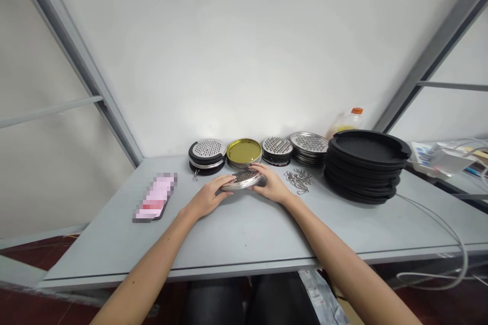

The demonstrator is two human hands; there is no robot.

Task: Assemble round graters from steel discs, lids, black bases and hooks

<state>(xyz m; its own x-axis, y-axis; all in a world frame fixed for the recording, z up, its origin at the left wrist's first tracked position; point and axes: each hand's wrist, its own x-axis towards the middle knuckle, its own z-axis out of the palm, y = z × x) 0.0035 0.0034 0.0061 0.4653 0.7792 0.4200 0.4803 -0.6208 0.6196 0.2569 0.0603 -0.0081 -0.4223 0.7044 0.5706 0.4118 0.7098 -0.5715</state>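
Observation:
Between my two hands, a round silver metal piece with a perforated top is held just above the grey table. My left hand grips its left edge, thumb below and fingers on top. On its right edge, my right hand is closed with the fingers along the far rim. Behind it stand a stack of gold-coloured round lids, a stack of spiky grater discs and a perforated disc in a black ring. Small metal clips lie in a pile to the right.
More silver grater discs are stacked at the back. A tall stack of black round holders stands at the right, with an orange-capped bottle behind. A phone lies at the left. White cable hangs over the table's right front edge.

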